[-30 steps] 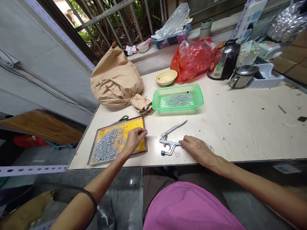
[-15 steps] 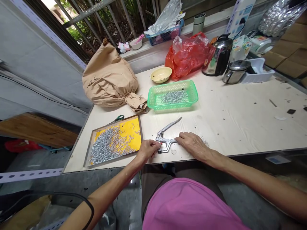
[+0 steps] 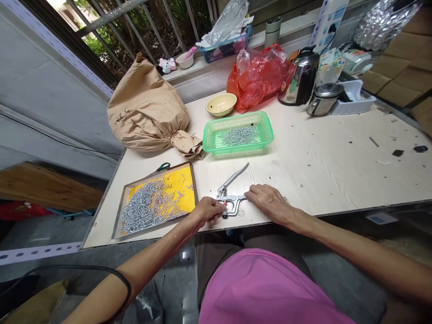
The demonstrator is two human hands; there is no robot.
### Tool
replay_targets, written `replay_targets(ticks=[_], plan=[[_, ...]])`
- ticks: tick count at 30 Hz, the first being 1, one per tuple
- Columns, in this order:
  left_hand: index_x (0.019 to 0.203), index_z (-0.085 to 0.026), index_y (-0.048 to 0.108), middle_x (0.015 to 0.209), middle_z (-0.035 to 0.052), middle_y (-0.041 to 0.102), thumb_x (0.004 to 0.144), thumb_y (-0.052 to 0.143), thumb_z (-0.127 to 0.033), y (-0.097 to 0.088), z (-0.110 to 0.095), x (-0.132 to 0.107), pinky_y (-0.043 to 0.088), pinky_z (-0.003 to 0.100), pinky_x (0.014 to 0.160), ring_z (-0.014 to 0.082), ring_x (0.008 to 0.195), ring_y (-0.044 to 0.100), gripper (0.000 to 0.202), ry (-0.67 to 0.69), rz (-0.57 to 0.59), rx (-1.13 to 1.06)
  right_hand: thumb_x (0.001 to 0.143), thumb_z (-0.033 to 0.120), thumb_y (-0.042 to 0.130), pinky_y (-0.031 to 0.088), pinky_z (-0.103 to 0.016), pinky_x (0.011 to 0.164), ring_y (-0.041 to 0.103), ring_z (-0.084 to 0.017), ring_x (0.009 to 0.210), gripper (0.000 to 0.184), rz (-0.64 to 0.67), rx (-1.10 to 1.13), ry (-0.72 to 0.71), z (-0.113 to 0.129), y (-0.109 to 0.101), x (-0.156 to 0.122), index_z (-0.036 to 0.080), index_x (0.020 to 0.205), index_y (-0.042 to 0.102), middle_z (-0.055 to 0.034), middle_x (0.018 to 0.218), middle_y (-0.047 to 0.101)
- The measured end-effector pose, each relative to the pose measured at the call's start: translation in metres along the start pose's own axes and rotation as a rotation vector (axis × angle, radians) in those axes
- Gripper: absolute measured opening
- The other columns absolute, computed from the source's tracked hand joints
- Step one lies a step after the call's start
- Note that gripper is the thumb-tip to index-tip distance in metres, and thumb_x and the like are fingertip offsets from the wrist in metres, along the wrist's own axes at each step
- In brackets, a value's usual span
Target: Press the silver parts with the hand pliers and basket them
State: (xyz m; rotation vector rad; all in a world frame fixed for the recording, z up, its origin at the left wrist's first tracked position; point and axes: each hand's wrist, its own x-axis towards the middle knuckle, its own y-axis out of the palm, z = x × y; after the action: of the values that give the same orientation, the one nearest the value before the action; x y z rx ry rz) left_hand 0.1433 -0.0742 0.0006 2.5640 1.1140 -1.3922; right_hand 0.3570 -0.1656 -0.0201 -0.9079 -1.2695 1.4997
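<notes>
A pair of grey snap-fastener pliers (image 3: pixel 232 198) lies near the table's front edge, its upper handle raised and a spring showing by the pivot. My right hand (image 3: pixel 270 202) is closed on the end of its lower handle, fingers bent over it. At the jaw, beside a small red part, my left hand (image 3: pixel 209 210) pinches something too small to make out. Left of that hand, a shallow tray (image 3: pixel 195 189) with a yellow lining holds a heap of small silvery metal pieces (image 3: pixel 145 204). Similar pieces lie in a green plastic basket (image 3: pixel 238 148) beyond the pliers.
Green-handled scissors (image 3: pixel 164 166) lie behind the tray. A tied brown paper sack (image 3: pixel 148 108), a yellow bowl (image 3: pixel 221 105), a red plastic bag (image 3: pixel 258 81) and a kettle (image 3: pixel 300 76) stand at the back. Dark scraps (image 3: pixel 398 153) lie at the right.
The view has shifted slightly, so the table's things sit a little farther left. Both hands keep nearly the same places at the pliers.
</notes>
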Motion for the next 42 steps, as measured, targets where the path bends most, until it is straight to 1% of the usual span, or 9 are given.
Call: replay_targets(ticks=[5, 10, 14, 21, 28, 30, 34, 38, 42], plan=[[0.058, -0.013, 0.056, 0.041, -0.0060, 0.045, 0.062, 0.072, -0.047, 0.004, 0.007, -0.003, 0.022, 0.019, 0.034, 0.0041, 0.032, 0.035, 0.038, -0.016, -0.001, -0.053, 0.090, 0.032, 0.054, 0.039, -0.033, 0.078, 0.052, -0.021, 0.094, 0.020, 0.010, 0.099, -0.011, -0.008, -0.012, 0.004, 0.019, 0.103, 0.061, -0.0103, 0.109, 0.058], [0.059, -0.013, 0.056, 0.041, -0.0058, 0.046, 0.064, 0.071, -0.049, 0.008, 0.013, -0.004, 0.023, 0.018, 0.034, 0.0042, 0.032, 0.037, 0.039, -0.013, -0.033, -0.068, 0.068, 0.055, 0.071, 0.029, -0.051, 0.100, 0.024, -0.037, 0.134, 0.079, 0.040, 0.085, -0.064, -0.029, -0.014, 0.027, 0.017, 0.133, 0.044, -0.0195, 0.148, 0.029], [0.064, -0.013, 0.058, 0.041, -0.0071, 0.044, 0.065, 0.071, -0.048, 0.011, 0.012, -0.007, 0.024, 0.017, 0.034, 0.0039, 0.033, 0.037, 0.038, -0.021, -0.059, -0.086, 0.058, 0.062, 0.074, 0.026, -0.053, 0.101, 0.022, -0.039, 0.134, 0.095, 0.123, 0.060, -0.151, -0.044, -0.004, 0.049, 0.016, 0.134, 0.043, -0.0195, 0.144, 0.035], [0.070, -0.012, 0.061, 0.043, -0.0065, 0.047, 0.065, 0.071, -0.048, 0.013, 0.012, -0.009, 0.027, 0.017, 0.036, 0.0043, 0.035, 0.040, 0.038, -0.034, -0.100, -0.093, 0.054, 0.065, 0.074, 0.035, -0.043, 0.087, 0.045, -0.033, 0.108, 0.095, 0.098, 0.031, -0.179, -0.044, -0.007, 0.059, 0.013, 0.127, 0.047, -0.0170, 0.120, 0.052], [0.070, -0.013, 0.060, 0.047, -0.0048, 0.047, 0.076, 0.061, -0.045, 0.014, 0.016, -0.015, 0.032, 0.020, 0.040, 0.0075, 0.039, 0.042, 0.032, -0.013, -0.119, 0.007, 0.065, 0.046, 0.077, 0.037, -0.036, 0.080, 0.048, -0.027, 0.097, 0.053, 0.155, 0.020, -0.107, -0.025, -0.028, 0.052, 0.014, 0.104, 0.060, -0.0129, 0.104, 0.056], [0.071, -0.014, 0.061, 0.056, -0.0007, 0.054, 0.081, 0.056, -0.045, 0.017, 0.017, -0.021, 0.038, 0.023, 0.047, 0.0110, 0.048, 0.050, 0.033, 0.102, -0.234, 0.178, 0.069, 0.041, 0.077, 0.037, -0.034, 0.078, 0.049, -0.026, 0.095, 0.047, 0.166, 0.038, -0.090, -0.021, -0.032, 0.049, 0.013, 0.102, 0.061, -0.0129, 0.103, 0.056], [0.101, -0.017, 0.062, 0.097, 0.0083, 0.063, 0.085, 0.056, -0.037, 0.028, 0.008, -0.022, 0.046, 0.033, 0.079, 0.0219, 0.092, 0.058, 0.027, 0.556, -0.508, 0.597, 0.069, 0.038, 0.077, 0.038, -0.034, 0.076, 0.049, -0.026, 0.096, 0.045, 0.158, 0.042, -0.071, -0.018, -0.031, 0.048, 0.013, 0.103, 0.061, -0.0135, 0.104, 0.057], [0.126, -0.018, 0.047, 0.131, 0.0122, 0.050, 0.078, 0.067, -0.030, 0.033, -0.012, -0.001, 0.039, 0.043, 0.099, 0.0282, 0.120, 0.044, 0.054, 0.778, -0.438, 0.851, 0.067, 0.041, 0.077, 0.040, -0.034, 0.076, 0.049, -0.028, 0.098, 0.052, 0.125, 0.019, -0.095, -0.021, -0.019, 0.047, 0.014, 0.107, 0.060, -0.0129, 0.104, 0.056], [0.127, -0.017, 0.045, 0.129, 0.0120, 0.050, 0.078, 0.066, -0.031, 0.029, -0.025, 0.018, 0.041, 0.041, 0.097, 0.0270, 0.115, 0.047, 0.055, 0.794, -0.302, 0.956, 0.060, 0.047, 0.080, 0.041, -0.037, 0.078, 0.050, -0.028, 0.099, 0.069, 0.115, 0.007, -0.067, -0.029, -0.013, 0.041, 0.013, 0.115, 0.055, -0.0133, 0.109, 0.056]])
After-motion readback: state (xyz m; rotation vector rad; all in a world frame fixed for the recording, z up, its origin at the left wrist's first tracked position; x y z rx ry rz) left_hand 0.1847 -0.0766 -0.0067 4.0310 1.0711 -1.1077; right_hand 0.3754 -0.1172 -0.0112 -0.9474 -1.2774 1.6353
